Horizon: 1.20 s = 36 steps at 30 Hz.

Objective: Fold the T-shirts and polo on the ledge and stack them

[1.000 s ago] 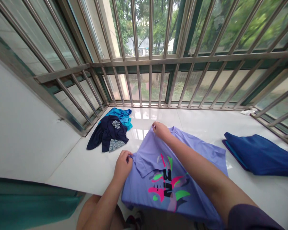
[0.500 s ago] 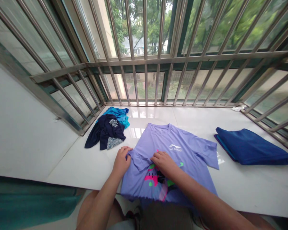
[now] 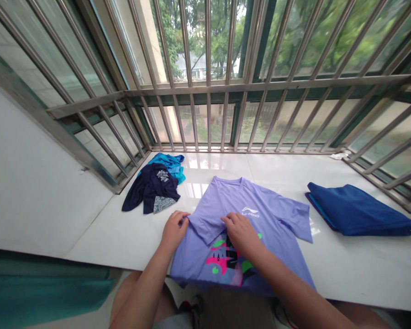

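Observation:
A light purple T-shirt (image 3: 222, 201) lies front up on the white ledge, its collar towards the window and its hem at the near edge. White lettering and a pink, green and black print show on its front. The sleeve on the left is folded inward over the chest; the right one is spread outward. My left hand (image 3: 175, 228) pinches the shirt's left side by the fold. Over the middle of the shirt, my right hand (image 3: 241, 233) has its fingers closed at the tip of the folded sleeve; the cloth between them is partly hidden.
Crumpled dark navy clothing (image 3: 154, 187) and bright blue clothing (image 3: 173, 162) lie at the back left. A folded dark blue garment stack (image 3: 359, 210) sits on the right. Metal window bars (image 3: 208, 119) enclose the ledge (image 3: 123, 237).
My right hand has moved a little to the right, drawing the folded sleeve flatter across the shirt. My left hand has stayed nearly in place. The shirt's hem looks smoother.

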Available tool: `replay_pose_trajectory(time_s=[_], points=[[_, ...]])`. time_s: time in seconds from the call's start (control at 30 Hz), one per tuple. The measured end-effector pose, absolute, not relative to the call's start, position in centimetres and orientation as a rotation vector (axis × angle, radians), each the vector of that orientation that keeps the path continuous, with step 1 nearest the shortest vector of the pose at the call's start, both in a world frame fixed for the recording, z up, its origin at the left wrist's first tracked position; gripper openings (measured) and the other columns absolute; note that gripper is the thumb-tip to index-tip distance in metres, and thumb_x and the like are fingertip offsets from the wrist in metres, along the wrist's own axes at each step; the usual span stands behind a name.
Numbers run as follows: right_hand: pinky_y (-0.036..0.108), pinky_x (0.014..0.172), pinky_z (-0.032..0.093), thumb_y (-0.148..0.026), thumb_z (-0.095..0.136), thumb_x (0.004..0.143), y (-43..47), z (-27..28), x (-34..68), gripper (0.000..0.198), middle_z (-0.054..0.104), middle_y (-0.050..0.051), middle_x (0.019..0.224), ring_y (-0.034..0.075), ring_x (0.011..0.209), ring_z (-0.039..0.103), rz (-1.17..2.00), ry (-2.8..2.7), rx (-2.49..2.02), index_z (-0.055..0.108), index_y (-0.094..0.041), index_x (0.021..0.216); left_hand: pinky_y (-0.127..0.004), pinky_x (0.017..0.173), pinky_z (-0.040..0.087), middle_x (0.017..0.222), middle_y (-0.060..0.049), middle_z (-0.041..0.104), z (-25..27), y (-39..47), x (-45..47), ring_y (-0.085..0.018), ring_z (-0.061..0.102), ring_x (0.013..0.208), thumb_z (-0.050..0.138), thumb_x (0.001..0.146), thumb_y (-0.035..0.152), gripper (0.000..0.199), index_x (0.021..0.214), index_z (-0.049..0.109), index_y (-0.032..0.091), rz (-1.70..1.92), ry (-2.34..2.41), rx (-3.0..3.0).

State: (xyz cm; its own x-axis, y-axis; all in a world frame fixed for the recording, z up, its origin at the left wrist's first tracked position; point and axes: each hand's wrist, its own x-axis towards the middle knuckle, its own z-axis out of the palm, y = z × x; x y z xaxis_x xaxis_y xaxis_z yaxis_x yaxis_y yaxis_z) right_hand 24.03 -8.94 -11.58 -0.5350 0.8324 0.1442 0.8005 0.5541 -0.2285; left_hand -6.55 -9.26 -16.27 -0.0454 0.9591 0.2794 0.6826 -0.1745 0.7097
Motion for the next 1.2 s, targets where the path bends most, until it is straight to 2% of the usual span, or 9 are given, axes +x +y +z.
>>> replay_pose_trajectory(time_s=[0.1,0.23,0.37,0.5,0.7,0.8,0.9,1.03,1.2], points=[[0.047,0.112,0.045,-0.019,0.063,0.101,-10.5,-11.6,22.3,0.045,0.068,0.013,0.134,0.031,0.124,0.06,0.22,-2.602,-1.236,0.063,-0.022,0.145,-0.038,0.085,0.057,0.099,-0.006,0.073,-16.1,-9.3,-6.5,-0.023,0.067,0.088,0.059,0.095,0.029,0.021,0.104,0.077,0.024,1.067,1.754,1.849],[0.051,0.101,0.051,-0.058,0.071,0.099,-11.9,-12.0,18.9,0.046,0.071,0.011,0.124,0.035,0.116,0.062,0.322,-2.715,-1.233,0.068,-0.027,0.131,-0.039,0.083,0.057,0.096,-0.005,0.073,-15.9,-9.3,-6.5,-0.023,0.068,0.086,0.058,0.093,0.028,0.02,0.103,0.076,0.023,1.075,1.783,1.84],[0.047,0.094,0.053,-0.041,0.055,0.109,-11.3,-12.2,16.9,0.021,0.074,0.008,0.113,0.032,0.11,0.064,0.287,-2.744,-1.342,0.072,-0.029,0.112,-0.039,0.086,0.059,0.103,-0.006,0.072,-15.8,-9.4,-6.4,-0.024,0.07,0.092,0.055,0.091,0.02,0.022,0.103,0.074,0.023,1.142,1.798,1.829],[0.05,0.097,0.052,-0.04,0.034,0.115,-11.5,-11.1,16.6,0.038,0.074,0.006,0.115,0.031,0.11,0.064,0.295,-2.718,-1.233,0.072,-0.035,0.119,-0.04,0.094,0.058,0.106,-0.007,0.07,-15.9,-9.4,-6.4,-0.024,0.07,0.102,0.05,0.091,0.013,0.027,0.098,0.075,0.023,1.177,1.757,1.855],[0.05,0.098,0.053,-0.05,0.066,0.102,-13.4,-10.6,17.5,0.024,0.075,0.01,0.113,0.034,0.113,0.066,0.463,-2.745,-1.045,0.076,-0.036,0.118,-0.038,0.092,0.057,0.1,-0.005,0.07,-16.2,-9.5,-6.5,-0.023,0.07,0.097,0.05,0.083,0.01,0.026,0.077,0.07,0.024,1.166,1.809,1.824],[0.052,0.114,0.048,-0.046,0.061,0.106,-13.5,-11.9,19.6,0.033,0.071,0.012,0.135,0.033,0.131,0.061,0.38,-2.559,-1.174,0.073,-0.028,0.131,-0.037,0.085,0.058,0.099,-0.005,0.072,-16.0,-9.5,-6.4,-0.023,0.071,0.092,0.052,0.085,0.014,0.023,0.072,0.068,0.024,1.18,1.87,1.779],[0.063,0.127,0.032,-0.046,0.061,0.106,-12.8,-13.2,22.5,0.051,0.052,0.016,0.165,0.037,0.156,0.041,0.267,-2.43,-1.434,0.06,-0.024,0.153,-0.039,0.087,0.06,0.103,-0.007,0.075,-15.5,-9.6,-6.2,-0.025,0.072,0.096,0.052,0.087,0.015,0.021,0.089,0.072,0.024,1.196,1.879,1.862],[0.068,0.129,0.023,-0.057,0.058,0.106,-12.2,-14.2,25.9,0.069,0.035,0.011,0.176,0.039,0.164,0.027,0.328,-2.457,-1.657,0.044,-0.028,0.167,-0.052,0.117,0.05,0.14,-0.011,0.074,-15.4,-10.8,-5.2,-0.029,0.066,0.134,0.055,0.097,0.02,0.039,0.131,0.072,0.026,1.01,1.685,2.231],[0.066,0.132,0.018,-0.064,0.052,0.106,-13.9,-14.5,28.5,0.075,0.027,0.008,0.179,0.037,0.167,0.02,0.419,-2.521,-1.614,0.036,-0.032,0.172,-0.058,0.122,0.045,0.153,-0.009,0.067,-16.9,-14.9,-3.4,-0.032,0.063,0.141,0.061,0.101,0.031,0.039,0.139,0.07,0.032,0.741,1.694,2.362]])
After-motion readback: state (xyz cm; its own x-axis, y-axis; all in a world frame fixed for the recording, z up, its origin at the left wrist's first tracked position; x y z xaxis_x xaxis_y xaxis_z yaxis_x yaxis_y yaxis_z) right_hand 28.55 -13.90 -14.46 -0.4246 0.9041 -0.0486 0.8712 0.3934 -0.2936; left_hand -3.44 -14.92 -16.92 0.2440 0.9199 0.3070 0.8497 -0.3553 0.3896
